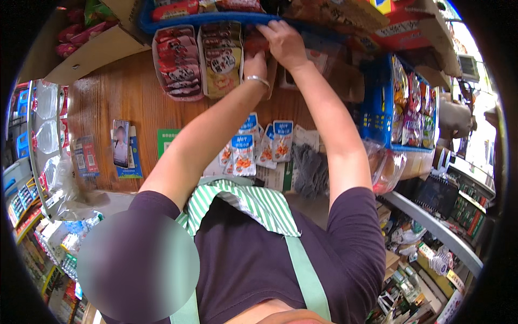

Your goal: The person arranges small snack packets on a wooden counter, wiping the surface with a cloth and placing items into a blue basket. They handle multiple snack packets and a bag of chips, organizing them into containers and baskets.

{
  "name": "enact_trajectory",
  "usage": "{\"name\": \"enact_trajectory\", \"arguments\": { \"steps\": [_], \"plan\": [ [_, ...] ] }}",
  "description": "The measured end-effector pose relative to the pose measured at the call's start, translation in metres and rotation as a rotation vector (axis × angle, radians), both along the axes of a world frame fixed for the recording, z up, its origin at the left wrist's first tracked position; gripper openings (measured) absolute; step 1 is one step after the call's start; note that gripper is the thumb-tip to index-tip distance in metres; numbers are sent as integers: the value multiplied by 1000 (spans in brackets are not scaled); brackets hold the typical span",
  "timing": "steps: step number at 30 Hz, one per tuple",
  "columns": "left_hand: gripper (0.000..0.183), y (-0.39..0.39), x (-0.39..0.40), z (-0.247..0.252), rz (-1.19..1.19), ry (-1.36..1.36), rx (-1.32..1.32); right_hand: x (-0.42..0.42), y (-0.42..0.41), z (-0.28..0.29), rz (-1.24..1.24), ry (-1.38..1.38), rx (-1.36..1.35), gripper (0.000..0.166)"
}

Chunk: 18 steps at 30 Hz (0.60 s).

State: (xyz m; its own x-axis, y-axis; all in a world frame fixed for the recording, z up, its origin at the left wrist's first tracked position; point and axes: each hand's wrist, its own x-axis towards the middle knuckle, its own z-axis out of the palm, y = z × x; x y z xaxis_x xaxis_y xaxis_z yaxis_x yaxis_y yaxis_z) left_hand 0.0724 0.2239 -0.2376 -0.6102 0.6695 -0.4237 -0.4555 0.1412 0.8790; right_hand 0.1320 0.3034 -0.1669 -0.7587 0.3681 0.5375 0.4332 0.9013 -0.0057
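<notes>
My left hand (255, 68), with a bracelet at the wrist, reaches into a narrow open box of reddish packets (255, 42). The fingers are partly hidden among the packets and blurred. Just right of it, my right hand (286, 45) bends over the far end of the same box, fingertips near the blue basket's edge; its grip is unclear. Beside this box stand an open box of brown and yellow snack packets (221, 60) and a pinkish box of red packets (179, 62). Several white and blue snack pouches (243, 154) lie nearer my body, between my forearms.
A blue basket (218, 18) of packets borders the wooden table (121, 89) at the back. Another blue basket (374, 109) stands right. A phone (121, 143) lies left, a dark grey cloth (309, 170) near my right arm. Cardboard box flaps (97, 54) jut in at upper left.
</notes>
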Motion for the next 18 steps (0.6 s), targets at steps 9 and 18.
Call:
{"name": "enact_trajectory", "arguments": {
  "steps": [9,18],
  "plan": [
    [36,-15,-3,20,-44,253,57,102,-103,5,-69,-39,-643,35],
    [34,-31,-11,39,-225,83,-83,175,-187,-34,-371,-393,-903,53]
  ]
}}
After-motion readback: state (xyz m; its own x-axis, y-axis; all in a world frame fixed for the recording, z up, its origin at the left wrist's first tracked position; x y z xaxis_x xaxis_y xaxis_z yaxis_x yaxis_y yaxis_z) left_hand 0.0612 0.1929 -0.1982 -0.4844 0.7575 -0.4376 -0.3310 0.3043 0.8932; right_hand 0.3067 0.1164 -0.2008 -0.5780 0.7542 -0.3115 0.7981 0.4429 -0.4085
